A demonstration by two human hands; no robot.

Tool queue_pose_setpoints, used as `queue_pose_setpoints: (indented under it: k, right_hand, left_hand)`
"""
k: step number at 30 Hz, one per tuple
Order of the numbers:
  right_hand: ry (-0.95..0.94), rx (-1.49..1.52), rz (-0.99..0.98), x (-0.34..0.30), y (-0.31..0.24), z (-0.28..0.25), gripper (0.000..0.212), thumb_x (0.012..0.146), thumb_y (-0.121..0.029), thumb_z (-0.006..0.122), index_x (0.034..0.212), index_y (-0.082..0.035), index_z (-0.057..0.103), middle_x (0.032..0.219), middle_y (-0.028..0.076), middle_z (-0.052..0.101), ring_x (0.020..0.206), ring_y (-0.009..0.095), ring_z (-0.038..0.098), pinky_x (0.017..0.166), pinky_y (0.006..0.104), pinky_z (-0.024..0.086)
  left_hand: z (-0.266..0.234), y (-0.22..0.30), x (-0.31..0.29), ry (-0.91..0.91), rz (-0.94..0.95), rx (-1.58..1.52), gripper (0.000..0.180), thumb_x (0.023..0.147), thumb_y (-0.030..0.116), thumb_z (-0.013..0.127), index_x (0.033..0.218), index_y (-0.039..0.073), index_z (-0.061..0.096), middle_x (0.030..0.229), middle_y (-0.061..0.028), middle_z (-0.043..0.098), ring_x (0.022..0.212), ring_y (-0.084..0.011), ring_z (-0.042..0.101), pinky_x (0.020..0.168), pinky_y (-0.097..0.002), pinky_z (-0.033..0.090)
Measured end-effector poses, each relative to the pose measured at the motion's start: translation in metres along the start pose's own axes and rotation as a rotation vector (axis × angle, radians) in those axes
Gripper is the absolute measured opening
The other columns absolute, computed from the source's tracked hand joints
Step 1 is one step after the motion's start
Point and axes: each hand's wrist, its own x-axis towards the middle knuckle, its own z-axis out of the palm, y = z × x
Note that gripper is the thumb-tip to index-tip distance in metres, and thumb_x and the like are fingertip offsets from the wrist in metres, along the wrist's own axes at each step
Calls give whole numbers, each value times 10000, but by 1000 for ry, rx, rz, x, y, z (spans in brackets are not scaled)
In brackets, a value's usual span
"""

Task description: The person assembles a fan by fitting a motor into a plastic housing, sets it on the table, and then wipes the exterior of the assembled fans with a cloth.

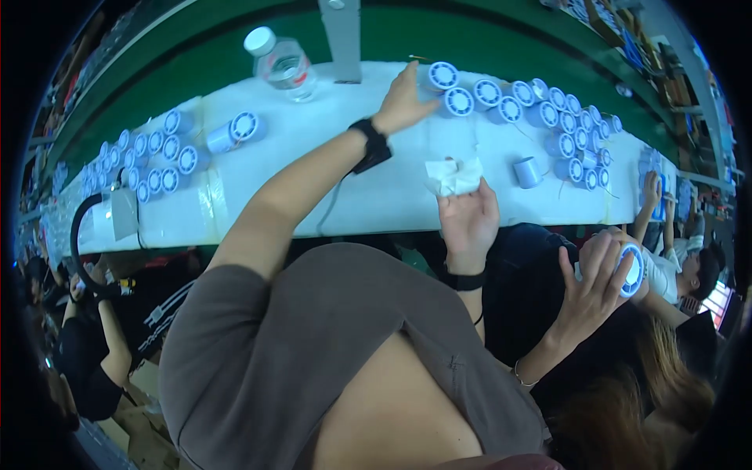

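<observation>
My left hand [404, 103], with a black watch on its wrist, reaches across the white work surface [376, 192]. Its fingers are stretched and apart, close to a white cylinder with a slotted round end [457, 102] and another such cylinder [443, 75] behind it. Whether the thumb touches the nearer one I cannot tell. My right hand [470, 222] is palm up at the near edge and holds a crumpled white tissue [455, 177] at its fingertips. To the right of the tissue stands a single white cylinder [528, 172], tilted, its slotted end not visible.
More slotted cylinders cluster at the right [565, 145] and the left [155, 142]. A clear bottle with a white cap [283, 66] stands at the back, left of a metal post [341, 43]. At my right, a co-worker's hand [599, 278] holds another cylinder. A black hose [74, 227] curves at left.
</observation>
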Motion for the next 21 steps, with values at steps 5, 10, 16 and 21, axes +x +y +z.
queue_pose_setpoints:
  k: [5,10,16,21]
  right_hand:
    - [133,-72,-167,-28,-21,-16,390,854,-171,350,1180,45,339,1212,170,388,1148,285,356,955,406,300]
    - [139,-70,-195,-28,-25,-24,383,856,-168,347,1167,57,353,1211,168,389,1145,280,359,957,401,296]
    - [90,-315,-212,19,-3,0,353,856,-155,360,1120,75,405,1173,159,432,1123,277,387,933,395,326]
    - [-306,-1735,-497,49,65,-2,250,816,-46,414,1038,25,505,1102,138,504,1048,266,465,908,405,347]
  left_hand:
    - [39,-17,55,-135,-186,-81,701,612,374,699,1099,-40,409,1061,-209,497,983,-311,487,823,-333,405]
    - [5,-6,31,-13,-157,29,603,619,396,693,1019,-4,483,933,-164,571,866,-284,549,735,-330,443]
    - [-78,17,-74,-250,-216,210,535,635,360,685,1016,30,507,952,-157,567,893,-291,535,736,-342,436]
    - [-82,-27,-130,-204,90,140,668,624,296,701,1168,59,393,1044,-186,521,981,-313,485,794,-353,403]
